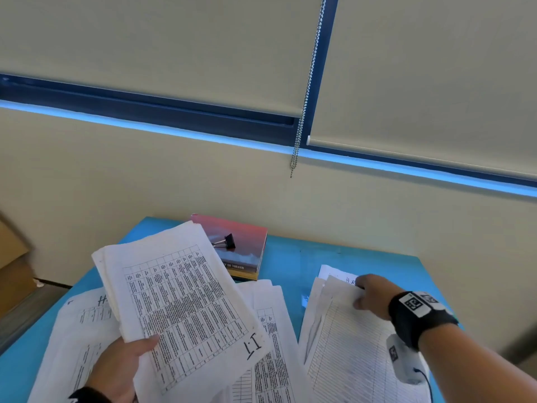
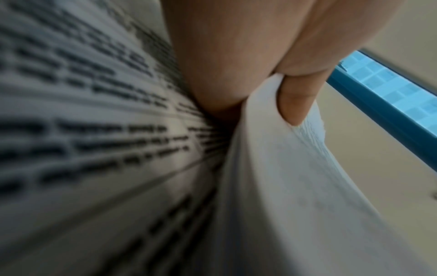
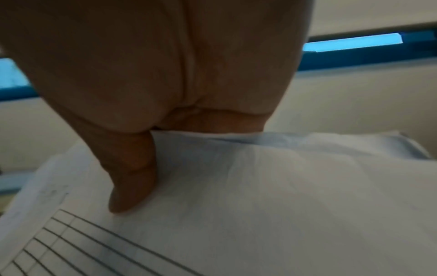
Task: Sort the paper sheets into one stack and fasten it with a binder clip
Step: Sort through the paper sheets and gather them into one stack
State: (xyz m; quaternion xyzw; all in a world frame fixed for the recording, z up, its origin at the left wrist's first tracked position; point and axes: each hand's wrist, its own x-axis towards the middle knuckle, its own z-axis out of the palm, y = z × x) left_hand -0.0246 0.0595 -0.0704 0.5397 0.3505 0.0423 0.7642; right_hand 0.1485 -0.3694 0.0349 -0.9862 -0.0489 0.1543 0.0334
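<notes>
Above the blue desk (image 1: 363,257), the left hand (image 1: 122,365) grips a gathered bundle (image 1: 180,301) while the right hand (image 1: 374,295) pinches more sheets (image 1: 343,350); loose pages (image 1: 273,330) remain unstacked, and the binder clip (image 1: 225,242) sits unused on a book (image 1: 247,251).

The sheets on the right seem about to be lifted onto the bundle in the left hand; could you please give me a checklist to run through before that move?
1. Left hand holds the held bundle firmly: ok, thumb on top, fingers beneath.
2. Right hand has a grip on the right-hand sheets: ok, thumb on top, fingers curled over the far edge.
3. Right-hand sheets squared up: not ok, their edges are fanned.
4. Every sheet gathered: not ok, loose sheets lie on the blue table under the bundle.
5. Binder clip within reach: ok, it sits on the book at the far edge.
6. Number of sheets pinched: cannot tell.
</notes>
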